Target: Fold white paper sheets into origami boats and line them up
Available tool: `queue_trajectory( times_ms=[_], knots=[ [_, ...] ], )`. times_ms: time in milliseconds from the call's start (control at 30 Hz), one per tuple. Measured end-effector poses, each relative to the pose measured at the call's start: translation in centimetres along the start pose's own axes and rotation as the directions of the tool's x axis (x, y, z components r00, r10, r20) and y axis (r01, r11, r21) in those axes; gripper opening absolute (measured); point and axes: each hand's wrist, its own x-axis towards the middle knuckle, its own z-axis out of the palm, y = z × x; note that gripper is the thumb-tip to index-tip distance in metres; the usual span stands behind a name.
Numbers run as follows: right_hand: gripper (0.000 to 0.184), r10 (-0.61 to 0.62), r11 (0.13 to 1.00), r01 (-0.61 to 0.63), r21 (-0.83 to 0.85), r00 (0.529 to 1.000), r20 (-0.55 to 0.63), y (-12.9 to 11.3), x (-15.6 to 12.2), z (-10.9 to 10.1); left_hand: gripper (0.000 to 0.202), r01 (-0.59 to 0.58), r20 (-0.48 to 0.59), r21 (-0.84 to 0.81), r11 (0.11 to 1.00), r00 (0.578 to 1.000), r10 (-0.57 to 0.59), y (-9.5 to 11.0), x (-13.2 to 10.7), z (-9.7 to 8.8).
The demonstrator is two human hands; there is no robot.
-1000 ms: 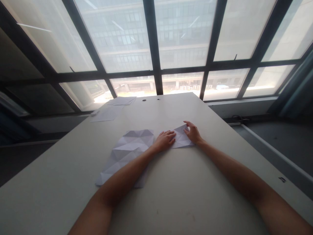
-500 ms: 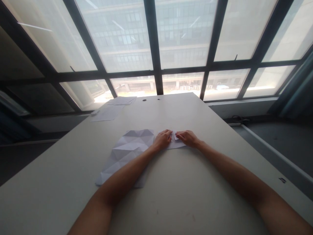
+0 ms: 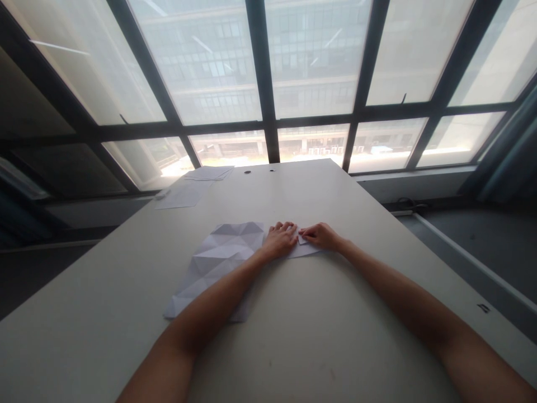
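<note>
Head view: looks mid-fold on a small white paper sheet (image 3: 302, 252), on the smooth white tabletop (image 3: 327, 336). Pinning it with flattened left hand (image 3: 281, 239), with bunched right hand (image 3: 321, 235) on the folded white flap (image 3: 302, 240); can't tell if pinching. Probably calls for firm creasing next.

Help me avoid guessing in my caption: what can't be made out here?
Head view throughout:
Small folded paper: largely covered by the left hand and right hand.
Creased sheet: part of its near end, behind the left forearm.
Loose sheets, far left: any writing, too small.
Dark mark on the table, lower right: too small to identify.
</note>
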Motion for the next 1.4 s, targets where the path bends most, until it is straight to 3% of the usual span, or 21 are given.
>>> queue_trajectory(
  times_ms=[167,367,900,1400],
  knots=[
    [0.043,-0.113,0.990,0.118,-0.077,0.992,0.063,0.9,0.4,0.8,0.060,-0.012,-0.013,-0.046,0.999,1.000,0.011,-0.2,0.2,1.1],
    [0.060,0.026,0.949,0.048,-0.312,0.973,0.228,0.1,0.2,0.7,0.075,-0.023,0.075,-0.096,0.995,0.997,0.031,-0.6,0.6,1.8],
    [0.069,0.320,0.889,-0.190,-0.416,0.908,0.270,-0.9,0.1,0.2,0.074,-0.024,0.092,-0.075,0.997,0.995,0.031,-0.8,0.5,1.7],
    [0.060,0.343,0.891,-0.241,-0.385,0.913,0.222,2.9,0.1,-2.1,0.075,-0.028,0.106,-0.083,0.996,0.994,0.037,-0.8,0.7,1.6]
  ],
)
